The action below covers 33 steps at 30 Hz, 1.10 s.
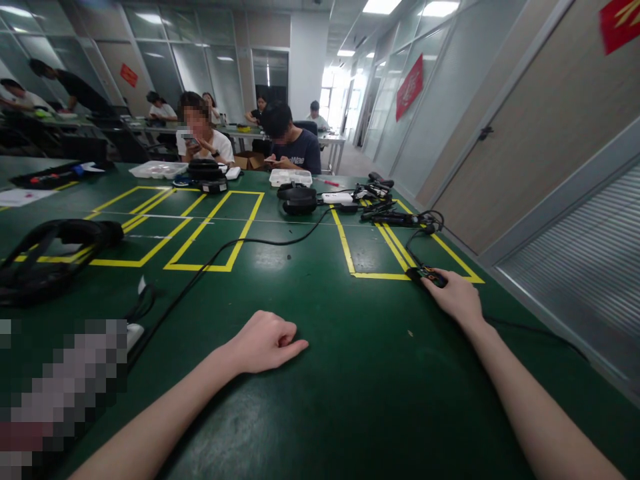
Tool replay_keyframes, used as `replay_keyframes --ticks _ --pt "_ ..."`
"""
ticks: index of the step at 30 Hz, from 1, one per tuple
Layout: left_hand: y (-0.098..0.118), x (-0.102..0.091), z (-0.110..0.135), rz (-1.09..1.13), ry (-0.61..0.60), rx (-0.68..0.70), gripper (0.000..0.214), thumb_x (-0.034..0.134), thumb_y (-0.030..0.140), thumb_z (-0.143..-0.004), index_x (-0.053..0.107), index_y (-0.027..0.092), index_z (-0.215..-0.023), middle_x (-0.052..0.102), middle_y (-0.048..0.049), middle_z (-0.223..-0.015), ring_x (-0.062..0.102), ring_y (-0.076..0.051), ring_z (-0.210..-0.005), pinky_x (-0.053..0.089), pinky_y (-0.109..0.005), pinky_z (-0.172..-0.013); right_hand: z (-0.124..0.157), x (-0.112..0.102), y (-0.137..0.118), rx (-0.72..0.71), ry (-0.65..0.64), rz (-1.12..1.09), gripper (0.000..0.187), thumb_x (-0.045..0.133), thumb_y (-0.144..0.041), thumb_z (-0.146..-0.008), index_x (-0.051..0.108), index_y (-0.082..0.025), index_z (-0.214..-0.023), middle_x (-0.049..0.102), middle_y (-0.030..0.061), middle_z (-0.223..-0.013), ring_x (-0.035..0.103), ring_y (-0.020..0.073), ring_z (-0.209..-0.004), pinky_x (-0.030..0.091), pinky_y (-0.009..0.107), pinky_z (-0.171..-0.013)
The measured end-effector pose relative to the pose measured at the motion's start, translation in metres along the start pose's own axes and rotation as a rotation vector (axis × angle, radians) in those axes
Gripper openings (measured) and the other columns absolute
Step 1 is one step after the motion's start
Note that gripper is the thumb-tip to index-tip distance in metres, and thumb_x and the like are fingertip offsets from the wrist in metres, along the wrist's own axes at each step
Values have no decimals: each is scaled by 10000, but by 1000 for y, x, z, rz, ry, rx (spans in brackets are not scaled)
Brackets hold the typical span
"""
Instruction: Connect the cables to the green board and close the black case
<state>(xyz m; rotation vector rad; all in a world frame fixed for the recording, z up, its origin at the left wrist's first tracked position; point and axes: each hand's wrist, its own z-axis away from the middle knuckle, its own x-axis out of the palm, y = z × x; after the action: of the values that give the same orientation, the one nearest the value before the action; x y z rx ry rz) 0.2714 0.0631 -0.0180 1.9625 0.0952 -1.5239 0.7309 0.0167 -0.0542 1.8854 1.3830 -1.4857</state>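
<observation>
My left hand (pixel 270 341) rests on the green table (pixel 340 393), its fingers curled in and its thumb lying forward. Nothing shows in it. Farther out on the right, my right hand (pixel 457 293) is closed over the near end of a small dark device (pixel 431 275) with orange marks. That device lies at the front edge of a yellow tape outline (pixel 383 275). My fingers hide part of it, so its exact kind is unclear. A thin black cable runs from its far side toward a heap of black gear (pixel 387 208).
A black headset (pixel 55 250) lies at the left, with another black headset (pixel 297 199) farther back. A long black cable (pixel 260 241) crosses the table. White trays (pixel 291 177) stand at the far edge, where two people sit. A wall and door line the right.
</observation>
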Motion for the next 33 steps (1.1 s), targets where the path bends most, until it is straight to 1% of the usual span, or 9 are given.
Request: replay_keyframes --ticks 5,9,12,14,17,19,24,28,33 --pt "-1 0 0 -10 71 18 360 609 359 -979 530 179 -677 550 38 -621 509 -109 -551 341 -233 -579 35 0 -78 -179 -127 -123 371 636 -368 -902 740 -155 -1188 756 144 -1176 733 331 -1010 585 426 -842" --pt "1 -3 -1 -29 181 94 157 640 341 -958 651 184 -957 668 -27 -853 634 -185 -787 476 -287 -713 82 -2 -134 -451 -223 -366 323 643 -320 -915 714 -221 -1215 754 90 -1154 745 281 -983 607 401 -845" --pt "3 -5 0 -23 261 148 338 679 355 -922 640 189 -1214 683 -105 -1149 647 -253 -1037 523 -371 -885 117 -11 -167 -679 -382 -545 346 658 -247 -911 685 -231 -1256 738 76 -1177 739 246 -1011 599 358 -877" --pt "5 -5 1 10 249 185 384 723 395 -882 652 196 -1204 683 -112 -1178 647 -263 -1056 521 -389 -915 134 -19 -181 -810 -502 -635 360 691 -225 -895 680 -224 -1255 732 71 -1190 734 229 -1022 594 331 -878" --pt "7 -3 2 51 146 216 370 790 460 -817 684 196 -1054 714 -61 -968 663 -229 -897 518 -358 -828 148 -25 -190 -898 -575 -701 328 713 -217 -878 698 -218 -1205 735 73 -1170 732 218 -1014 594 300 -857" --pt "6 -2 2 41 109 201 433 820 483 -788 690 194 -1083 711 -46 -914 659 -219 -848 513 -340 -777 150 -24 -188 -895 -544 -737 331 713 -220 -881 694 -215 -1211 743 80 -1152 736 219 -1005 596 298 -846" --pt "2 -2 1 -42 85 142 681 852 494 -769 625 204 -1343 715 -88 -1093 663 -258 -989 529 -375 -870 145 -18 -181 -868 -423 -824 405 706 -228 -897 643 -204 -1297 767 94 -1151 755 224 -1009 603 329 -887" --pt "1 -3 0 -57 31 115 830 875 607 -702 610 216 -1384 693 -119 -1239 643 -308 -1119 506 -451 -990 142 -18 -179 -889 -403 -804 339 734 -273 -898 672 -214 -1226 785 84 -1133 768 237 -1005 604 352 -922" --pt "2 -2 -2 -7 7 116 922 891 658 -651 601 205 -1399 667 -149 -1312 628 -333 -1175 510 -477 -1019 143 -19 -182 -911 -436 -795 301 722 -281 -911 670 -226 -1202 785 74 -1121 767 236 -1007 605 352 -921"
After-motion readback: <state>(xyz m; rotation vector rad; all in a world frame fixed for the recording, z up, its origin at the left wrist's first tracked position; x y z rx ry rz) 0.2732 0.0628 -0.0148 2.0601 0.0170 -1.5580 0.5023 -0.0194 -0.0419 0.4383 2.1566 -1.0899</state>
